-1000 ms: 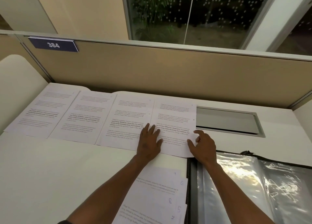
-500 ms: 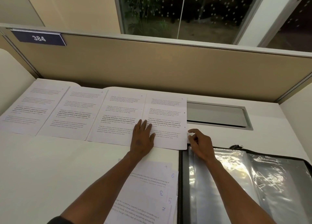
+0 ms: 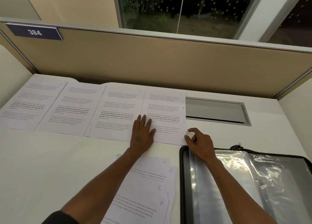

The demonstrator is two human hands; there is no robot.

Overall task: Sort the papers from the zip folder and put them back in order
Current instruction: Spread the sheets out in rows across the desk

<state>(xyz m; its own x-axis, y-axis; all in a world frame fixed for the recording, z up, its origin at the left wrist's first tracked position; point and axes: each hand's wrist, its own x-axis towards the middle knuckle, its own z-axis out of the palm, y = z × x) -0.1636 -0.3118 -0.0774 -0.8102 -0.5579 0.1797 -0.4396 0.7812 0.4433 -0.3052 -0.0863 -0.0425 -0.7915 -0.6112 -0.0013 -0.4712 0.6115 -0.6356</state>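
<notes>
Four printed sheets lie in a row along the back of the white desk (image 3: 50, 164), edge to edge, just under the tan partition (image 3: 168, 63). Handwritten corner numbers read on two of them: sheet 3 (image 3: 116, 112) and sheet 4 (image 3: 166, 105). The two sheets further left, the far-left sheet (image 3: 32, 103) and the second sheet (image 3: 72, 107), have corner marks too faint to read.

My left hand (image 3: 142, 134) lies flat, fingers straight and close together, palm down across the seam between sheet 3 and sheet 4, pressing near their lower edges.

My right hand (image 3: 200, 142) sits at the lower right corner of sheet 4, thumb and forefinger curled toward each other at the paper's edge. Whether they actually nip the corner I cannot tell.

The zip folder (image 3: 249, 186) lies open at the right front of the desk, dark zipper border, glossy clear sleeves catching glare. My right wrist crosses its top left corner.

A loose stack of papers (image 3: 152, 190) lies under my left forearm, just left of the folder, fanned so that the numbers 9, 6, 8, 5 and 7 show down the right edges.

Behind sheet 4, to the right, a grey cable hatch (image 3: 214, 110) is set in the desk. A blue plate (image 3: 34, 32) reading 384 hangs on the partition at upper left.
</notes>
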